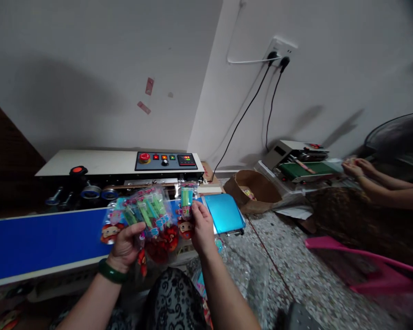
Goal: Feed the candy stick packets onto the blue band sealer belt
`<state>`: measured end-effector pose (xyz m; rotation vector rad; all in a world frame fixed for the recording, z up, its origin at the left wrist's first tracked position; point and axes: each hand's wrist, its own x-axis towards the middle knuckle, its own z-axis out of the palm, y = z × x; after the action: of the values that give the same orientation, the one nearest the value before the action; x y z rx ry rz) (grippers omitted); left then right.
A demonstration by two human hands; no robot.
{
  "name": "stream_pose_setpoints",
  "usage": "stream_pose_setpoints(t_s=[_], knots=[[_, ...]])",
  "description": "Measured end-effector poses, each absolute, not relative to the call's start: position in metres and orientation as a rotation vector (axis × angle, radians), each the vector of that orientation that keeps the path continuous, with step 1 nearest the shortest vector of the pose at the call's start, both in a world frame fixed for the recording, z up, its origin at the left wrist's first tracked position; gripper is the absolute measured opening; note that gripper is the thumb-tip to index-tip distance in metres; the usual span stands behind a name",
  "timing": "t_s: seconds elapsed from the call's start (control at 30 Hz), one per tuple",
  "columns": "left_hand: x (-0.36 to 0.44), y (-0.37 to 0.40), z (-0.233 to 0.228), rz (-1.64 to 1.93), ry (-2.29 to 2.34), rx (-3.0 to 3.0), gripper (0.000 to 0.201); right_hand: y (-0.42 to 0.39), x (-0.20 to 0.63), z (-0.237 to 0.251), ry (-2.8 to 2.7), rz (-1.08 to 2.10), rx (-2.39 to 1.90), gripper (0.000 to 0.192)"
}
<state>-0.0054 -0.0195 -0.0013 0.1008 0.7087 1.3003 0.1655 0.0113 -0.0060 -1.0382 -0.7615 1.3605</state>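
A fanned bunch of clear printed plastic packets [150, 215] with green and blue sticks inside is gripped by my left hand [126, 245], which wears a dark green bangle. Between the thumb and fingers of my right hand [203, 224] is a single packet [186, 201] of the same sort, held upright beside the bunch. Red-haired cartoon figures show on the packets' lower parts. Both hands are over the front edge of a blue conveyor belt [48, 240]. Behind it is the sealing machine [89, 162], its control panel [166, 161] showing lit digits.
A shiny blue plate [223, 213] ends the belt at the right. Beyond stand a cardboard box [254, 192] and a second machine with a green belt [309, 169]. Another person's hands [356, 167] are at its far end. A pink plastic piece [358, 261] and clear plastic bags [244, 270] lie lower.
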Motion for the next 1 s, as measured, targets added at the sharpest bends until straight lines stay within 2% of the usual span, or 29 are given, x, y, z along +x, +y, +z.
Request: stream_pose_setpoints(t_s=[0.2, 0.3, 0.43, 0.67, 0.77, 0.87, 1.0], knots=[[-0.009, -0.022, 0.007, 1.265, 0.807, 0.035, 0.029, 0.033, 0.22, -0.034, -0.598, 1.222, -1.168, 0.041], [-0.01, -0.024, 0.011, 1.243, 0.812, 0.026, 0.028, 0.05, 0.236, -0.047, -0.646, 1.179, -1.312, 0.033], [-0.009, -0.024, 0.011, 1.249, 0.824, 0.027, 0.024, 0.074, 0.235, -0.049, -0.778, 1.272, -1.364, 0.024], [-0.008, -0.02, -0.004, 1.239, 0.669, 0.093, 0.02, 0.071, 0.209, -0.02, -0.869, 1.24, -1.333, 0.027], [-0.008, -0.019, -0.007, 1.198, 0.582, 0.14, 0.017, 0.042, 0.189, 0.003, -1.053, 1.456, -1.106, 0.03], [-0.005, -0.02, -0.006, 1.158, 0.525, 0.161, 0.022, 0.019, 0.169, 0.022, -1.204, 1.531, -1.022, 0.023], [0.0, -0.021, -0.003, 1.146, 0.53, 0.148, 0.027, 0.014, 0.156, 0.025, -1.072, 1.491, -1.067, 0.016]])
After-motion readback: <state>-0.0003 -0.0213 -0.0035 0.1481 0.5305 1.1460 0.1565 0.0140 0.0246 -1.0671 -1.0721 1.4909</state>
